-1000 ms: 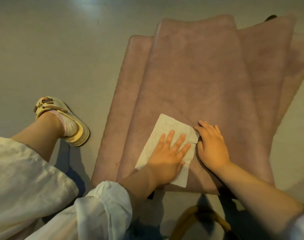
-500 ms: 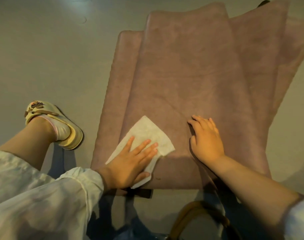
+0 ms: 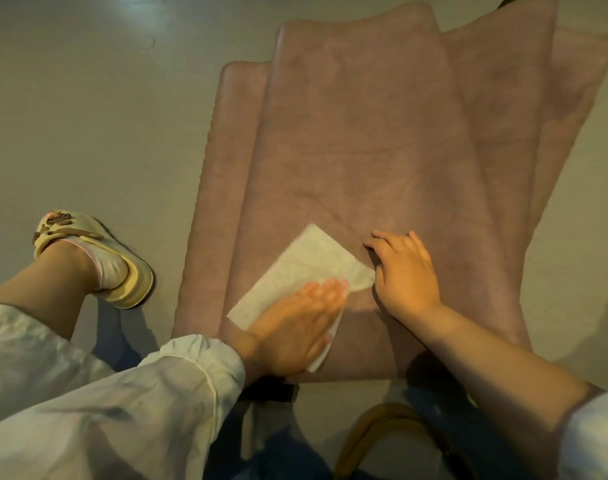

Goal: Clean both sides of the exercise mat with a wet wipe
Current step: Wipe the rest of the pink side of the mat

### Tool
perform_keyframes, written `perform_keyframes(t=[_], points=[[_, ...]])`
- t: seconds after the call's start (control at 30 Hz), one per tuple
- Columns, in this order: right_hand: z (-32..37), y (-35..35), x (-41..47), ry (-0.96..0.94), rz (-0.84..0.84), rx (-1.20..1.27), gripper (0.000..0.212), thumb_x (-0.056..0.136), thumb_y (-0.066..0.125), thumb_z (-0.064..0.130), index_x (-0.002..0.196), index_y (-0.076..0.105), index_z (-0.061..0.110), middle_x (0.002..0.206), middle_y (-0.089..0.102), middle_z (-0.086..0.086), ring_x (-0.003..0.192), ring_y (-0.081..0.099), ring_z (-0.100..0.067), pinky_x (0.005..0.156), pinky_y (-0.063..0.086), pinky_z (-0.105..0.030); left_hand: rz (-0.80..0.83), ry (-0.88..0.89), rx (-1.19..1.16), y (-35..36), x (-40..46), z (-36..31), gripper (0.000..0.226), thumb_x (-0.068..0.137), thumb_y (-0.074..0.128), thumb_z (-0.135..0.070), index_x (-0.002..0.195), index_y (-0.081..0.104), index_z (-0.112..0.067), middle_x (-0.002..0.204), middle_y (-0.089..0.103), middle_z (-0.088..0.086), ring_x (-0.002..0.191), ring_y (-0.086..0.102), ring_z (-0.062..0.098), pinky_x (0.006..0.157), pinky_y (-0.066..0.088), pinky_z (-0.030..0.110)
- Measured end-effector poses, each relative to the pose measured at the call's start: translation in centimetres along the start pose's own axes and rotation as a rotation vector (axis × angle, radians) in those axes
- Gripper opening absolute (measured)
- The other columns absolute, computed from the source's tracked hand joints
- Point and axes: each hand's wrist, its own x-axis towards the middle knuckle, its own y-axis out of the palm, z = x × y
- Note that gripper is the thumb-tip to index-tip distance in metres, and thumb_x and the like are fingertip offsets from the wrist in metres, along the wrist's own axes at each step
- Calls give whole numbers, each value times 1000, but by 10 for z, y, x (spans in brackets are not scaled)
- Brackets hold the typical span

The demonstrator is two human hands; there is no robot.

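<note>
pink exercise mat [image 3: 365, 140] lies folded in overlapping layers on the grey floor [image 3: 88, 116], near edge close to the person. white wet wipe [image 3: 306, 265] spread flat on the top layer, near that edge, one corner pointing away, right corner just beside the right hand. left hand [image 3: 295, 327] flat on the wipe, palm down, fingers straight and together, pressing it onto the mat, nothing gripped. right hand [image 3: 404, 271] flat on the mat just right of the wipe, fingers loosely spread, bracing the layer, holds nothing. white cuffed sleeve [image 3: 178, 372] on left arm. left of mat, apart from it: foot in a cream sandal [image 3: 98, 258] with pale sock. curved tan strap [image 3: 372, 427] at bottom edge, can't tell what it belongs to
</note>
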Motion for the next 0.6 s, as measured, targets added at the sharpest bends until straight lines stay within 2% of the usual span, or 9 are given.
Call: perform_keyframes(t=[0.1,0.2,0.27,0.33,0.4,0.47,0.53,0.6], points=[[2,-4,3,0,-25,-6,45,78,36,13,108,69,10,115,65,-8,106,59,-30,107,30,-46,55,324,66,3,-7,-4,58,93,28,-41,141,39,-10,148,39,5,139,32,18,117,8,36],[0,-10,8,-59,-16,-59,46,78,33,17,104,70,10,106,67,-7,96,62,-31,96,42,-44,88,429,148,6,-2,3,57,93,26,-46,143,37,-22,152,31,-3,143,22,18,115,4,42],[-5,-14,12,-91,-1,-122,38,74,43,13,100,71,11,101,68,-7,89,62,-31,87,46,-40,99,354,174,5,10,11,56,93,24,-46,144,36,-25,154,22,-4,144,14,22,113,1,51],[-12,-21,18,-96,3,-198,39,71,43,14,96,72,10,101,68,-11,88,63,-34,87,48,-42,62,236,178,2,25,17,57,91,27,-45,142,41,-23,152,31,-2,142,24,24,114,10,57],[-20,-28,23,-67,24,-279,43,74,36,19,97,71,9,108,66,-15,94,62,-36,94,44,-48,37,111,167,-2,43,23,56,89,31,-42,139,46,-19,146,43,2,136,38,23,109,22,57],[-26,-34,25,-25,65,-369,39,79,41,20,104,69,10,121,60,-18,109,56,-37,104,31,-54,33,-36,135,-7,62,35,57,90,31,-39,139,46,-13,145,44,5,134,41,23,105,27,58],[-30,-37,24,1,98,-435,36,83,49,20,115,64,14,134,52,-19,124,45,-38,109,15,-56,19,-181,87,-17,82,49,59,93,28,-39,144,37,-11,151,35,5,139,33,25,106,26,62],[-32,-34,23,6,104,-471,40,86,48,27,123,61,18,138,49,-19,129,42,-37,109,9,-55,37,-334,26,-23,103,70,59,99,21,-41,152,11,-16,159,9,0,146,7,22,112,8,62]])
